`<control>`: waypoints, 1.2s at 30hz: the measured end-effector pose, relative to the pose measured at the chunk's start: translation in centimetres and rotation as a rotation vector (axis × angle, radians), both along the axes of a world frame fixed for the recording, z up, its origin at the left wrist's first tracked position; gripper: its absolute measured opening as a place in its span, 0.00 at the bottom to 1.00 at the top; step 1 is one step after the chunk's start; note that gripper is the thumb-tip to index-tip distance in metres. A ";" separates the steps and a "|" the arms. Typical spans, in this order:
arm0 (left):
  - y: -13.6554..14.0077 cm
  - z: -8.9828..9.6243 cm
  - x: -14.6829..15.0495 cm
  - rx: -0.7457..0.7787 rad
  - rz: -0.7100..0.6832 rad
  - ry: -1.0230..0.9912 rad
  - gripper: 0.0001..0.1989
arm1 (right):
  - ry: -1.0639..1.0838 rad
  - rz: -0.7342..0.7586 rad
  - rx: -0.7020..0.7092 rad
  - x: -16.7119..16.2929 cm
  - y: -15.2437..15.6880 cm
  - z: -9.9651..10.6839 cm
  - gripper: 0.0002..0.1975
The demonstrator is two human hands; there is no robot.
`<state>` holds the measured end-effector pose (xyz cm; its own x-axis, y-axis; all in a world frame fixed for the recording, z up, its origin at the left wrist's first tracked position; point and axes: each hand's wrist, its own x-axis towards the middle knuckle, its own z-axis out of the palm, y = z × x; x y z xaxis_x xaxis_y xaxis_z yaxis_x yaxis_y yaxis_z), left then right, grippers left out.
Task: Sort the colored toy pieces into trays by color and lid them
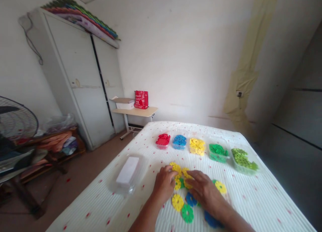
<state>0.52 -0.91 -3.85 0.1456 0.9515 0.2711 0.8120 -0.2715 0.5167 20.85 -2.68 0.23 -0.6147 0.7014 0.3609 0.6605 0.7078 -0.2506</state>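
My left hand (164, 184) is curled at a small cluster of notched plastic discs, its thumb and fingers closed on a yellow notched disc (176, 168). From the other side my right hand (205, 193) reaches over, its fingers on another yellow notched disc (187, 182) and partly hiding it. Just below the hands lie a loose yellow disc (177, 202), a green disc (187, 213) and a blue disc (191, 199). Beside my right hand is one more yellow disc (220, 187) over a green one. Blue pieces (211, 220) show under my right forearm.
Clear tubs hold red (163, 140), blue (179, 142), yellow (197, 146), green (218, 153) and light green pieces (244, 160) along the far side. At left, a clear plastic container (128, 173) has a white block on it. A dotted white cloth (100, 198) covers the table.
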 end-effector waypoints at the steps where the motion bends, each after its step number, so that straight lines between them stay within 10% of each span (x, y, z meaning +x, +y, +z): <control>1: 0.1 -0.2 0.0 0.007 0.006 -0.004 0.22 | -0.029 0.009 -0.011 -0.7 0.0 0.0 0.11; 12: 1.3 -1.8 -1.4 0.072 0.156 -0.071 0.16 | -0.035 -0.175 -0.059 1.7 2.0 -3.0 0.13; 29: 2.3 -0.4 -2.8 0.015 0.273 -0.330 0.12 | -0.179 -0.669 -0.183 -1.4 5.9 -1.1 0.15; 36: 2.3 0.0 -2.8 -0.014 0.296 -0.392 0.12 | -0.165 -0.631 -0.286 -2.7 6.6 -1.4 0.07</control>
